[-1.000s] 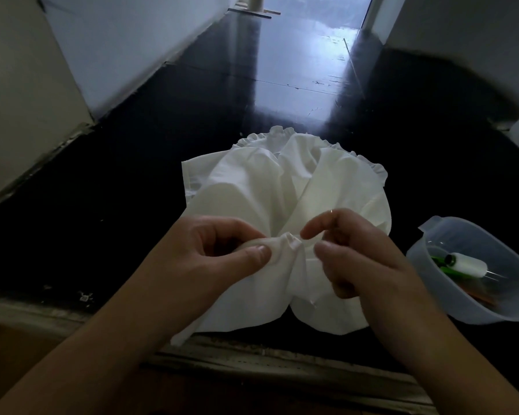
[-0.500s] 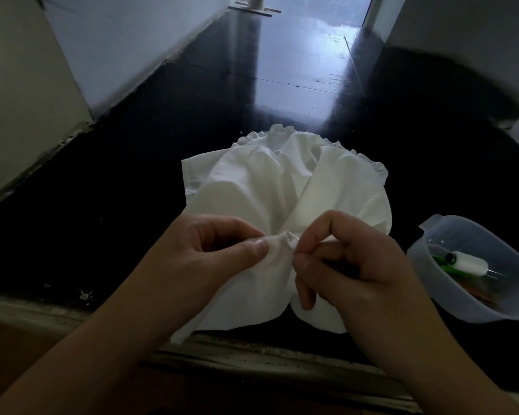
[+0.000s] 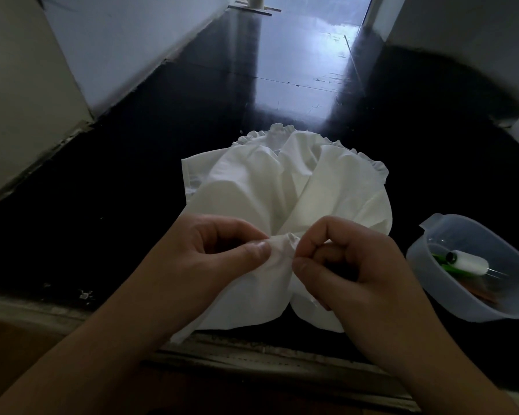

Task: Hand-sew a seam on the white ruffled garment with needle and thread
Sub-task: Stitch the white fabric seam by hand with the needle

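**Garment pinched between both hands over dark floor**

A white garment (image 3: 285, 187) is spread on a glossy dark floor (image 3: 192, 121), its ruffled edge turned away from the camera and its near part gathered up. A small fold of the cloth is pinched by the left hand (image 3: 219, 256), thumb pressed against the curled forefinger. The right hand (image 3: 351, 265) is curled tight just beside that fold, thumb and forefinger closed at the cloth's edge; whether a needle is held between them cannot be told, as none can be made out. No thread can be made out between the hands. The two hands are almost touching at the fold, and the lower part of the garment is seen hanging below them toward a worn ledge (image 3: 252, 351).

To the right, apart from the garment, a translucent plastic tub (image 3: 450, 298) is set on the floor. Inside it a white spool (image 3: 469, 262) is seen lying on its side over green items (image 3: 450, 266). Pale walls (image 3: 108, 46) are seen at both sides
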Available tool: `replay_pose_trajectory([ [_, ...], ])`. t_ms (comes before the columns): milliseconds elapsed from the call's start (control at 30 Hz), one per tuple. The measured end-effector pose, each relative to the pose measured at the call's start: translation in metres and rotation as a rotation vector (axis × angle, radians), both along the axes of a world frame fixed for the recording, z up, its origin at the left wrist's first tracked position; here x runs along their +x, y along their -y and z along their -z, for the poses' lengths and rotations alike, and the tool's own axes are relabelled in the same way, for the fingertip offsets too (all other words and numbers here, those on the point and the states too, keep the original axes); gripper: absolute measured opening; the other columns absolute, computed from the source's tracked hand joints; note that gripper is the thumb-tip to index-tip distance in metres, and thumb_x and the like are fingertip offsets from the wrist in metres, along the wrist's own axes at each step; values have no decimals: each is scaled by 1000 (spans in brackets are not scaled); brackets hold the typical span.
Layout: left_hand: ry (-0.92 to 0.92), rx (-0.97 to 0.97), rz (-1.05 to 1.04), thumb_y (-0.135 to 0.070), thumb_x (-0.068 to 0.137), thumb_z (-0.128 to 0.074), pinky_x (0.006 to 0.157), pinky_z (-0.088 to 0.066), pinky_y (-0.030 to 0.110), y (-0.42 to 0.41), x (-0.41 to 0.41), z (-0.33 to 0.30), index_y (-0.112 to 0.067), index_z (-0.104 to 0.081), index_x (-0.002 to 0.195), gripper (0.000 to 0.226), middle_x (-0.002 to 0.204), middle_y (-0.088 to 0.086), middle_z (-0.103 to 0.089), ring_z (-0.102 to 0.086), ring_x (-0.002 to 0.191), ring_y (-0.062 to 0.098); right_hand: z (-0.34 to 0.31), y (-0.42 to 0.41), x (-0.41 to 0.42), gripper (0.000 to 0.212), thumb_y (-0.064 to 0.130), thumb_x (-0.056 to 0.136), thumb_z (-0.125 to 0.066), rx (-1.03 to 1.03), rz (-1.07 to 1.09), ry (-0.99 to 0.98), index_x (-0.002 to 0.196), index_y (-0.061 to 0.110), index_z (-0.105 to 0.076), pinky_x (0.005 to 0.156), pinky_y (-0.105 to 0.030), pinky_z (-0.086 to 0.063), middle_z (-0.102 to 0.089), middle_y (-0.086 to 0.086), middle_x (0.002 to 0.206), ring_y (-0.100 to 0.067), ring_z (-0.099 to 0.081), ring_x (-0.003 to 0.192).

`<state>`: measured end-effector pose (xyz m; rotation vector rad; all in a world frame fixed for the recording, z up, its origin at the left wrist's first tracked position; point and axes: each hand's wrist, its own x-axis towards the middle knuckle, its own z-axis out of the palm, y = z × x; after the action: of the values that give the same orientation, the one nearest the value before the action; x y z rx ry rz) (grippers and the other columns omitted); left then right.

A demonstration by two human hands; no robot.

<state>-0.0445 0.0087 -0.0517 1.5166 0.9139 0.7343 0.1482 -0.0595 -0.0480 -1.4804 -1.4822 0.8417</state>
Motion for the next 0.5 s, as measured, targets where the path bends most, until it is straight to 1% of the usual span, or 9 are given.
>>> replay_pose_trajectory([
  [233,-25,25,9,-33,87,-69,69,-53,18,-1,0,3,-24,-84,85,18,83,0,-80,-76,81,12,-1,0,-2,17,4,89,-71,-5,-1,-2,77,13,-64,49,-20,-38,-58,-5,51,-7,-47,45],
  [367,-32,44,14,-33,88,-69,69,-52,16,-2,0,3,-24,-84,85,18,83,-1,-80,-76,81,10,-1,1,-2,17,4,90,-70,-14,13,6,77,13,-63,48,-20,-36,-57,-4,51,-6,-45,43],
  [500,-55,76,13,-24,93,-70,68,-51,13,-2,1,5,-23,-83,84,15,82,-2,-79,-74,79,8,0,2,-2,16,7,92,-69,-30,12,35,82,18,-63,46,-20,-34,-53,-3,49,-7,-42,42],
])
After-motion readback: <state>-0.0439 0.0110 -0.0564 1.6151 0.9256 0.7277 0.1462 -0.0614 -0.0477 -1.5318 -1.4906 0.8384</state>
